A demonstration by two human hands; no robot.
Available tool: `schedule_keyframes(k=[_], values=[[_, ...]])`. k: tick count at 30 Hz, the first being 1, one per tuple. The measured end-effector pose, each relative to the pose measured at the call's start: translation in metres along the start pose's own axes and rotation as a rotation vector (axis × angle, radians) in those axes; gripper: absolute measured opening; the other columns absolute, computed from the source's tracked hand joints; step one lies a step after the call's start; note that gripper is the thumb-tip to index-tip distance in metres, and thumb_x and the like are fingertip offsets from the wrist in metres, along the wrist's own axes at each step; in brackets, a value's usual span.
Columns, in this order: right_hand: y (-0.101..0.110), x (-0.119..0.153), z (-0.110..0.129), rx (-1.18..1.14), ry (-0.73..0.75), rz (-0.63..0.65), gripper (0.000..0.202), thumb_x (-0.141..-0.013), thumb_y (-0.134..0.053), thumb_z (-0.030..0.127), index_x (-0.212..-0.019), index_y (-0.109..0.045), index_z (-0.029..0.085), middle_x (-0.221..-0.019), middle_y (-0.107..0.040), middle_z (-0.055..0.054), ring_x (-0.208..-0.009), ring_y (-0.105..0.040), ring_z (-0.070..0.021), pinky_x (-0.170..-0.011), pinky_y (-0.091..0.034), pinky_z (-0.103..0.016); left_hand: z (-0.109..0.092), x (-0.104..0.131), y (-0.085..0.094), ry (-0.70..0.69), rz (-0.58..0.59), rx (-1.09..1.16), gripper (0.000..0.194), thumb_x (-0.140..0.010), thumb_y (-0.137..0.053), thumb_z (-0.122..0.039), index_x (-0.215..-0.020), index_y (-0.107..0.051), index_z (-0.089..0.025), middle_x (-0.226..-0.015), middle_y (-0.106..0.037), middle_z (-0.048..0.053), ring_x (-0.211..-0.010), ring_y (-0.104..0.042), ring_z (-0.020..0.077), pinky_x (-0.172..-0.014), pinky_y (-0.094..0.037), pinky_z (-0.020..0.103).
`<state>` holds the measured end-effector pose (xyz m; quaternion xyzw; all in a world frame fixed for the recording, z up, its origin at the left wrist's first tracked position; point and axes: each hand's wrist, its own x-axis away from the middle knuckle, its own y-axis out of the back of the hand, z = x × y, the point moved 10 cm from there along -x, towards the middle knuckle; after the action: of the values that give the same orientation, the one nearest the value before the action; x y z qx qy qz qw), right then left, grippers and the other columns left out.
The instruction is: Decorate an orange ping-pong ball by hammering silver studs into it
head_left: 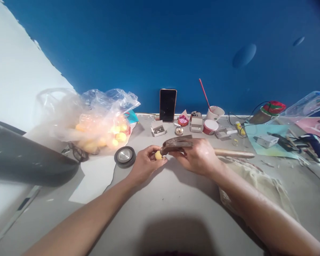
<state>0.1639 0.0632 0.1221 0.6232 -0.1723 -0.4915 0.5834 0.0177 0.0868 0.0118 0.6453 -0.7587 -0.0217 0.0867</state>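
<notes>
Near the middle of the grey table, my left hand [146, 161] pinches a small yellow ball [158, 155] between thumb and fingers. My right hand [198, 156] is wrapped round a hammer [178, 143] close to its metal head, and the wooden handle sticks out to the right past the wrist. The hammer's face is at the right side of the yellow ball; whether they touch is too small to tell. Left of my left hand lies a round black disc [125, 156] with a silver centre. An open box of small metal pieces [158, 128] stands just behind my hands.
A plastic bag of yellow balls [104, 131] sits back left, beside a large grey cylinder [29, 156]. Along the blue wall stand a phone [168, 105], small boxes and a white cup [215, 113]. A beige cloth [256, 185] lies under my right forearm.
</notes>
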Motion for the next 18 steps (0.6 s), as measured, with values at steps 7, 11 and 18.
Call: schedule_keyframes(k=[7,11,18], values=[[-0.002,0.0,-0.004,-0.068,-0.052,0.065,0.029,-0.1,-0.058,0.041,-0.112,-0.081,0.028,-0.106,-0.081,-0.006,-0.093,-0.074,-0.024,-0.079,-0.053,-0.031,0.001,0.0,-0.002,0.023,0.026,0.034,0.032,-0.066,-0.083,-0.03,-0.093,-0.072,-0.017,-0.07,-0.066,-0.002,-0.058,-0.054,0.0105,-0.055,-0.044,0.022],[0.005,-0.002,-0.008,-0.091,-0.091,0.022,0.03,-0.099,-0.058,0.042,-0.112,-0.081,0.027,-0.109,-0.081,-0.006,-0.095,-0.074,-0.0245,-0.08,-0.052,-0.032,0.0,0.0,-0.003,0.033,0.036,0.047,0.034,-0.065,-0.084,-0.031,-0.094,-0.072,-0.017,-0.069,-0.065,-0.002,-0.057,-0.054,0.011,-0.054,-0.043,0.023],[-0.001,-0.001,-0.009,-0.084,-0.105,0.082,0.029,-0.097,-0.059,0.041,-0.108,-0.082,0.028,-0.1,-0.082,-0.004,-0.082,-0.073,-0.0237,-0.069,-0.049,-0.031,0.0,0.002,-0.005,0.061,0.047,0.063,0.034,-0.065,-0.083,-0.03,-0.094,-0.073,-0.016,-0.071,-0.066,-0.002,-0.055,-0.051,0.0093,-0.054,-0.043,0.023]])
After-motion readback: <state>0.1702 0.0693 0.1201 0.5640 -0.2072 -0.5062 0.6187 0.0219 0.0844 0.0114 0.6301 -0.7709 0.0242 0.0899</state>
